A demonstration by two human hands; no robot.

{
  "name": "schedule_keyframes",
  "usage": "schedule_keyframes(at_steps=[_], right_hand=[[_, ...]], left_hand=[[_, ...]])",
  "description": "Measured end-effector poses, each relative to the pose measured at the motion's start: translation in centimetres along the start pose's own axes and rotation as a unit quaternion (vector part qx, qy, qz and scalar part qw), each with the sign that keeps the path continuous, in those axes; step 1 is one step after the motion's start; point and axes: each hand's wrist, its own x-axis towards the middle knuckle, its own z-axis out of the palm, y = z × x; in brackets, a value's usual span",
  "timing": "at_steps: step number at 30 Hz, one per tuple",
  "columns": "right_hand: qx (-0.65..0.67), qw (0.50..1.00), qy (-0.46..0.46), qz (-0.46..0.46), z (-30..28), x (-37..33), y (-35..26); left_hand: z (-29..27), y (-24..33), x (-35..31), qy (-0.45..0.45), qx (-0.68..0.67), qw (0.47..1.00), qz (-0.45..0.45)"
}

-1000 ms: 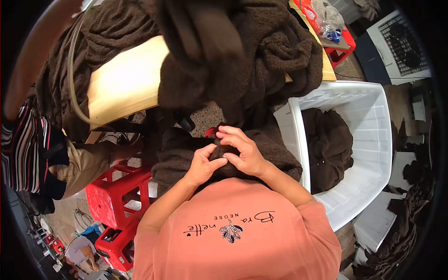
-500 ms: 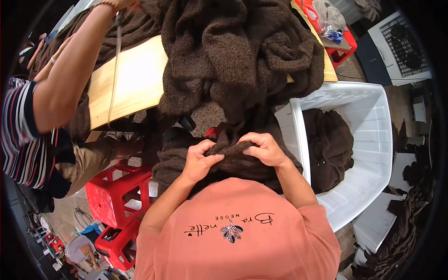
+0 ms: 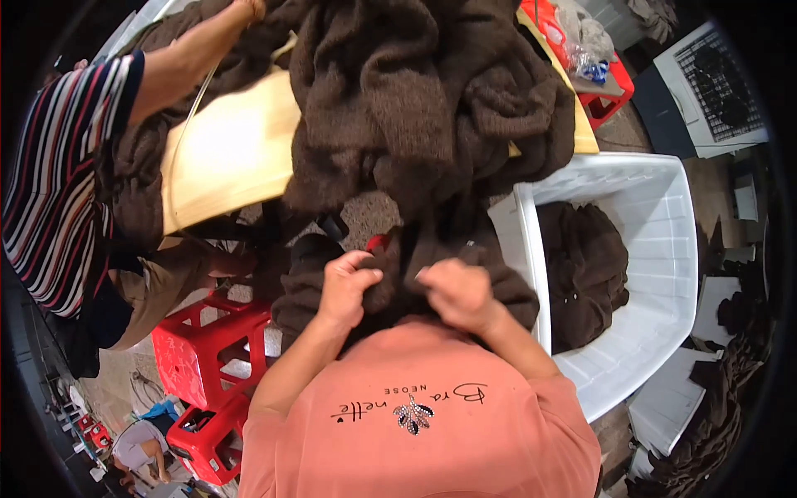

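Dark brown knitted fabric (image 3: 510, 290) lies across my lap and runs up to a big pile of the same knit (image 3: 407, 108) on the table in front. My left hand (image 3: 345, 289) pinches a fold of this fabric between thumb and fingers. A short way to its right, my right hand (image 3: 458, 292) is curled closed and slightly smeared by motion. Whether it grips the knit or some small thing at its fingertips cannot be made out. The fabric between the two hands is dark and hard to read.
A white plastic bin (image 3: 643, 353) with brown knitwear (image 3: 585, 270) inside stands at my right. The pale wooden table (image 3: 237, 137) is ahead. At left are red plastic stools (image 3: 184, 353) and a co-worker in a striped shirt (image 3: 70, 174), one arm reaching over the table.
My right hand has let the stretched fold go and turned over, fingers curled. My left hand still pinches the knit. The co-worker's body and arm have shifted farther up the view.
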Motion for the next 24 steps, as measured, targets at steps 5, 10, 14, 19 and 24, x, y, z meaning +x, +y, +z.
schedule_keyframes(at_steps=[5, 10, 14, 19, 24], right_hand=[[-0.038, 0.998, -0.022, -0.044, 2.9, -0.6, -0.4], [-0.046, 0.997, -0.038, -0.056, 3.8, -0.8, -0.6], [-0.023, 0.998, -0.041, -0.033, 4.3, -1.1, -0.2], [0.069, 0.991, -0.07, 0.085, 4.2, 0.0, 0.2], [0.196, 0.966, -0.105, 0.128, 5.0, -0.3, 1.4]], left_hand=[[-0.1, -2.0, -0.3, -0.052, 0.075, 0.996, -0.022], [-0.7, -2.5, -0.9, -0.05, 0.037, 0.997, -0.033], [-0.5, -2.4, -0.9, -0.047, 0.05, 0.998, -0.012], [-1.5, -3.2, 0.0, -0.053, 0.082, 0.992, 0.082], [-2.2, -2.7, -0.2, -0.051, 0.246, 0.955, 0.156]])
